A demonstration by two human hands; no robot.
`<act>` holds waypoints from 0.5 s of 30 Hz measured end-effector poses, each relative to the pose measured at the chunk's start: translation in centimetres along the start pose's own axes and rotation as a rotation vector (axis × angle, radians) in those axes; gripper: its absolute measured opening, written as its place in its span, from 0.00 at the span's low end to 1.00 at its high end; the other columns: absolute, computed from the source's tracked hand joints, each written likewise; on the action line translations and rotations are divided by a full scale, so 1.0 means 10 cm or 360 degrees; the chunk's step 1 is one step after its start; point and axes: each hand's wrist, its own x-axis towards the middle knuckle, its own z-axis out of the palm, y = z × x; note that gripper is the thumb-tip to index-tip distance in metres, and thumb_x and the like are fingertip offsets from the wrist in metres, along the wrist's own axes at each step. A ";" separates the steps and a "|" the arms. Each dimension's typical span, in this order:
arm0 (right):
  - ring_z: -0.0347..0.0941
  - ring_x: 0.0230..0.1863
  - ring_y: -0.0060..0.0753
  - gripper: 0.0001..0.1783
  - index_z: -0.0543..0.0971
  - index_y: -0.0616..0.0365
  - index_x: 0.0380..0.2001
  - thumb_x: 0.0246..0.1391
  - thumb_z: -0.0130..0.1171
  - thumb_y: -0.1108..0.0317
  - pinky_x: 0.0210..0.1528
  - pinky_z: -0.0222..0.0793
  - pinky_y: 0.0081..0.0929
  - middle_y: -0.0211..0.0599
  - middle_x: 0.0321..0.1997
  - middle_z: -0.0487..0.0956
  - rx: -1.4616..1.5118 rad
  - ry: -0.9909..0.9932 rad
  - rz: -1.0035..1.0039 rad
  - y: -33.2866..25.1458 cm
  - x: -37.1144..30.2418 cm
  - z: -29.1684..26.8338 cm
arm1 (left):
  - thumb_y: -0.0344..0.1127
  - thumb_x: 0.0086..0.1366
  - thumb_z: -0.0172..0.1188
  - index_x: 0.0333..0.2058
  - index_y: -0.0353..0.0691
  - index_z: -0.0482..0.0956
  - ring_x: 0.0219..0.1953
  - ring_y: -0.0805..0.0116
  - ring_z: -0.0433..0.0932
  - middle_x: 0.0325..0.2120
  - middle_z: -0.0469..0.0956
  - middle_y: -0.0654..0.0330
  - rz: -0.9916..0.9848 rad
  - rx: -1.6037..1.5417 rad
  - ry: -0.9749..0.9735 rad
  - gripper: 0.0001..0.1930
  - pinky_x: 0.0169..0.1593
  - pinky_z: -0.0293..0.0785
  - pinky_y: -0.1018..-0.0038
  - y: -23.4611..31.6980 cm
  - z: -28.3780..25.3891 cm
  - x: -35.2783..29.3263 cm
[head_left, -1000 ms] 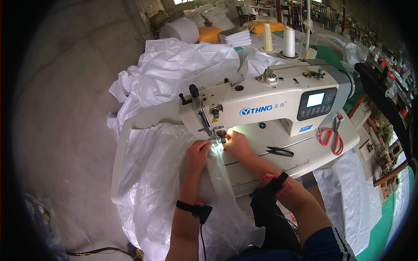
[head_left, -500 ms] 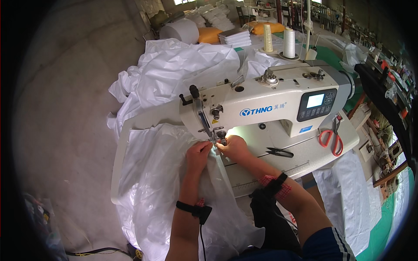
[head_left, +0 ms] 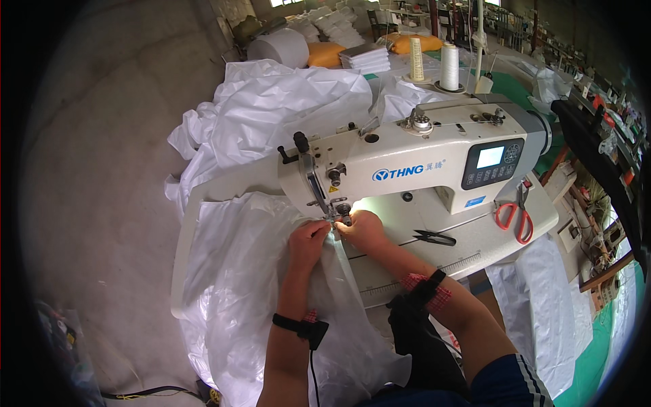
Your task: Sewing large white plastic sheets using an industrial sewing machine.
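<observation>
nearest, below the sewing machine (head_left: 407, 157), black straps (head_left: 289, 322) with small boxes circle both forearms. white sheeting (head_left: 234, 264) lies left of the machine's needle end and drapes down in front of it, its right-hand edge running up to the presser foot. just in front of that foot, the left hand (head_left: 306, 242) has thumb and fingers pinched shut on the sheeting. the right hand (head_left: 365, 232), just right of the foot, has its fingertips drawn together at the same edge; i cannot tell whether they grip it. right of the hands, under the machine's arm, lie black snips (head_left: 435, 238), then red-handled scissors (head_left: 521, 205) by the machine's right end. behind the machine are a crumpled white heap (head_left: 278, 102), two thread cones (head_left: 449, 66) and, farther off, orange bags (head_left: 327, 54).
</observation>
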 end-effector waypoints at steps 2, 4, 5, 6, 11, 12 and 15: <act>0.72 0.18 0.52 0.27 0.75 0.63 0.13 0.44 0.67 0.48 0.24 0.67 0.43 0.50 0.14 0.72 -0.0002 -0.0049 0.0038 -0.03 0.01 -0.03 | 0.31 0.58 0.64 0.36 0.37 0.84 0.33 0.66 0.81 0.30 0.82 0.57 -0.0004 0.0006 -0.0011 0.08 0.40 0.73 0.75 0.00 0.00 0.00; 0.76 0.26 0.49 0.19 0.80 0.58 0.22 0.44 0.66 0.51 0.31 0.71 0.41 0.47 0.21 0.77 -0.0082 -0.0235 0.0166 -0.07 0.01 -0.08 | 0.32 0.59 0.64 0.36 0.37 0.84 0.33 0.66 0.81 0.30 0.82 0.57 -0.0024 -0.0006 -0.0018 0.08 0.40 0.74 0.75 0.00 0.00 0.00; 0.78 0.30 0.48 0.17 0.83 0.56 0.27 0.43 0.66 0.53 0.35 0.73 0.39 0.46 0.25 0.80 -0.0144 -0.0290 0.0200 -0.08 0.02 -0.09 | 0.32 0.59 0.64 0.36 0.38 0.84 0.33 0.66 0.81 0.30 0.82 0.57 -0.0005 0.0030 -0.0021 0.08 0.40 0.74 0.75 0.00 0.00 0.00; 0.78 0.30 0.48 0.17 0.83 0.56 0.27 0.44 0.66 0.53 0.34 0.73 0.40 0.46 0.25 0.80 -0.0122 -0.0323 0.0232 -0.10 0.02 -0.11 | 0.32 0.59 0.64 0.36 0.38 0.84 0.33 0.66 0.81 0.30 0.82 0.57 0.0000 0.0044 -0.0023 0.08 0.40 0.74 0.74 0.00 -0.01 0.00; 0.78 0.30 0.49 0.18 0.82 0.56 0.27 0.45 0.66 0.52 0.34 0.72 0.40 0.46 0.25 0.80 -0.0182 -0.0298 0.0235 -0.14 0.03 -0.13 | 0.33 0.59 0.64 0.36 0.39 0.84 0.33 0.65 0.81 0.31 0.82 0.58 0.0001 0.0085 -0.0030 0.08 0.40 0.74 0.74 0.00 -0.01 0.00; 0.78 0.30 0.49 0.17 0.82 0.56 0.27 0.45 0.66 0.52 0.34 0.72 0.40 0.46 0.25 0.79 -0.0150 -0.0302 0.0243 -0.14 0.03 -0.13 | 0.33 0.59 0.64 0.36 0.39 0.84 0.33 0.64 0.81 0.31 0.82 0.57 0.0001 0.0085 -0.0032 0.08 0.40 0.74 0.74 0.00 -0.01 0.00; 0.78 0.30 0.49 0.17 0.82 0.56 0.27 0.44 0.65 0.52 0.33 0.72 0.40 0.46 0.24 0.79 -0.0123 -0.0296 0.0224 -0.14 0.02 -0.13 | 0.33 0.59 0.63 0.36 0.38 0.84 0.34 0.64 0.81 0.31 0.82 0.57 0.0007 0.0087 -0.0031 0.08 0.41 0.74 0.74 0.00 -0.01 0.00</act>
